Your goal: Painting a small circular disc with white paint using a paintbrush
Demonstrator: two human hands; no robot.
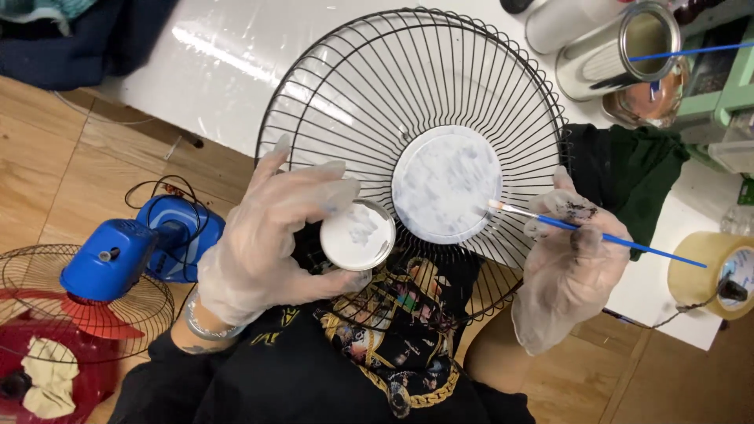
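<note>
The fan grille (377,86), black wire, stands tilted on the person's lap with its upper rim over the white tabletop (228,55). Its round centre disc (446,184) is coated in patchy white paint. The bristle tip of a thin blue-handled paintbrush (597,235) touches the disc's lower right edge.

The right hand (569,259), in a clear glove smudged dark at the fingertips, pinches the brush handle between thumb and fingers. The left hand (271,232), also gloved, clasps a small round tin (357,235) from the side; the tin holds white paint and sits against the grille just left of the disc.

Containers on the tabletop, upper right: an open metal can (616,51) lying tilted, with a second blue brush handle (691,51) resting across its mouth; contents cannot be made out. A glass jar (656,98) sits just beside it.

A roll of tan tape (711,275) lies at the right edge. On the wooden floor to the left stand a blue fan motor (129,255) with red blades (90,322) and a crumpled rag (47,385).
</note>
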